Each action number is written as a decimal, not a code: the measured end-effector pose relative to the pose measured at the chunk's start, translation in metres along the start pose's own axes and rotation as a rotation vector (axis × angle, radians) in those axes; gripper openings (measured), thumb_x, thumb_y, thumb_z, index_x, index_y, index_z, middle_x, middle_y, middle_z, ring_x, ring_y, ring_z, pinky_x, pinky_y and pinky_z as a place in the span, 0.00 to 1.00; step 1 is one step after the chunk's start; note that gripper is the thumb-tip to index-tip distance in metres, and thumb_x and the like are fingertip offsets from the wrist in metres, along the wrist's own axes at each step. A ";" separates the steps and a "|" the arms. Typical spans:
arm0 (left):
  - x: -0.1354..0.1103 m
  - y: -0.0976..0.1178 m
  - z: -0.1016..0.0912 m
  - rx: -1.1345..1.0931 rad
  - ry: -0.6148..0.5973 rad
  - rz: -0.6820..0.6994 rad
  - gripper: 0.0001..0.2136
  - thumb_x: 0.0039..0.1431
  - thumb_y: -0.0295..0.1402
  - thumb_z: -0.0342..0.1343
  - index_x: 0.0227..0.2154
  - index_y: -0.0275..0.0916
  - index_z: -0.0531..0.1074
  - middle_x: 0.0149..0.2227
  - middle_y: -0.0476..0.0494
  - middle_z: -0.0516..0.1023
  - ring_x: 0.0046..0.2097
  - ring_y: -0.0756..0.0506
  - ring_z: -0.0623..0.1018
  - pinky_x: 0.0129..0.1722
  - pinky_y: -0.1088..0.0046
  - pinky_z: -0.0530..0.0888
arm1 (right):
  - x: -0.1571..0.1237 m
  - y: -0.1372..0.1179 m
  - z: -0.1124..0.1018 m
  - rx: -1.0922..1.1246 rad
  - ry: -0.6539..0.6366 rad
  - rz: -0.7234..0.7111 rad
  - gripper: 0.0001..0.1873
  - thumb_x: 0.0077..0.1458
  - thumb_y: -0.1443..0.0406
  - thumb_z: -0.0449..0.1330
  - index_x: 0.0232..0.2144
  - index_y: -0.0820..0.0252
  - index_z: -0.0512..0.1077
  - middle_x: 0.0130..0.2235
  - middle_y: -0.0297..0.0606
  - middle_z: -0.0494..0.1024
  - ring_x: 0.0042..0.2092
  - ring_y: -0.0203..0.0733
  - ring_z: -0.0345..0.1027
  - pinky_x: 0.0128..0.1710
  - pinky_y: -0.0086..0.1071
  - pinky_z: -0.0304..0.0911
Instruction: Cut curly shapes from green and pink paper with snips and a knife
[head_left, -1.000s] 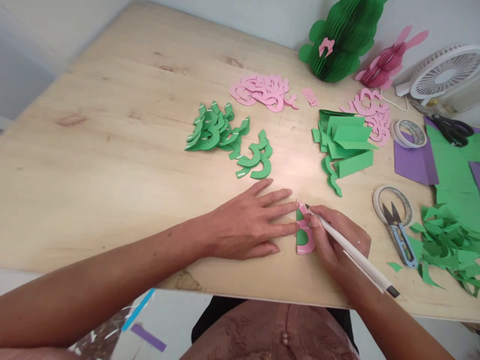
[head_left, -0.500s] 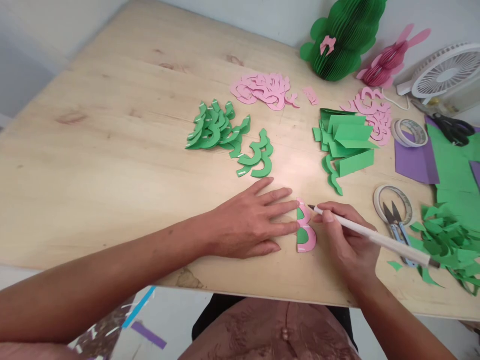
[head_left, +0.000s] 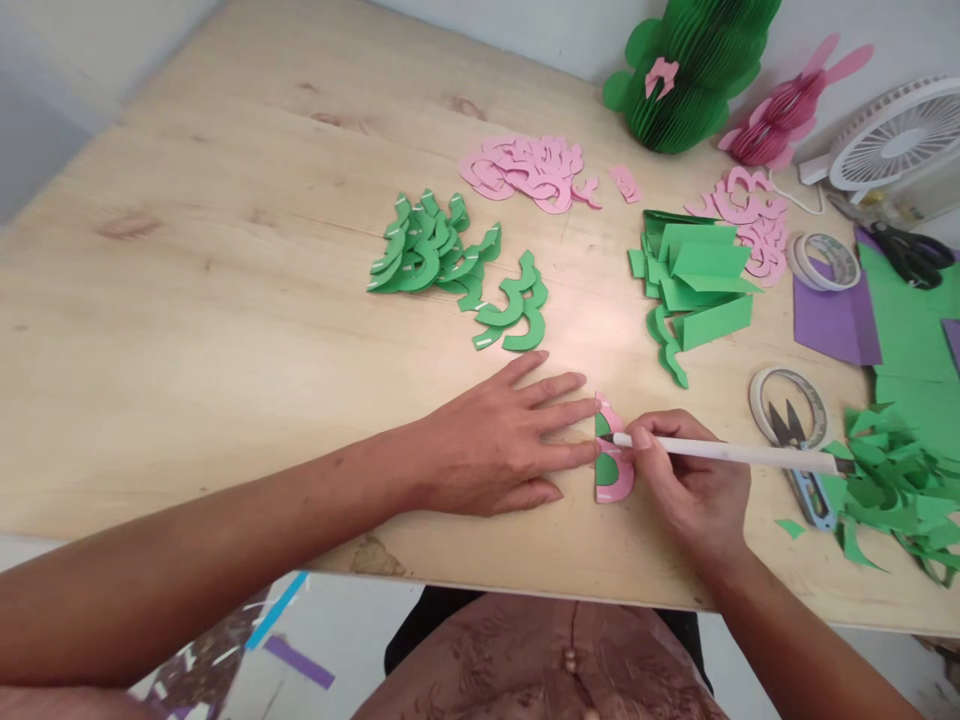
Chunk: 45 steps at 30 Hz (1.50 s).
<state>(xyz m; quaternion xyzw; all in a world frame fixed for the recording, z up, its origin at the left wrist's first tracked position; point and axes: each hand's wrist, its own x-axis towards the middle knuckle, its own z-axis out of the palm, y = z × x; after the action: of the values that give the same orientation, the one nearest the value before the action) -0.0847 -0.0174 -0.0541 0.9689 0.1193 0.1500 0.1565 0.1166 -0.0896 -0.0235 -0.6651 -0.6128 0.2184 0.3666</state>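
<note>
My left hand lies flat with fingers spread, two fingertips touching the left edge of a pink paper cutout. That cutout has a curved, B-like outline and lies over a piece of green paper, which shows through its openings. In my right hand is a white pen, pinched between thumb and fingers. Its dark tip is at the inner edge of the pink cutout, around the middle. Green curved paper cutouts lie just beyond my left hand.
Folded green paper pieces and a pink cutout pile lie farther back. On the right are a tape roll, thread snips, green scraps and black-handled scissors. A white fan stands near paper rabbits at the wall.
The pen tip has moved down and left, from the upper outer edge of the pink cutout to its middle. The pen now lies more level. My left hand stays in place.
</note>
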 end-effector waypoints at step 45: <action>0.000 0.000 -0.001 -0.021 0.012 -0.012 0.20 0.59 0.38 0.55 0.54 0.45 0.67 0.61 0.39 0.65 0.63 0.35 0.61 0.62 0.45 0.53 | -0.003 0.005 0.001 -0.091 -0.022 -0.057 0.10 0.56 0.65 0.56 0.24 0.58 0.71 0.19 0.30 0.71 0.18 0.33 0.61 0.16 0.25 0.55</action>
<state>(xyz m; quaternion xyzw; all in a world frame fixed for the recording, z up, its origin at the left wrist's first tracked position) -0.0848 -0.0175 -0.0535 0.9656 0.1244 0.1560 0.1667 0.1186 -0.0922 -0.0280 -0.6611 -0.6447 0.1871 0.3352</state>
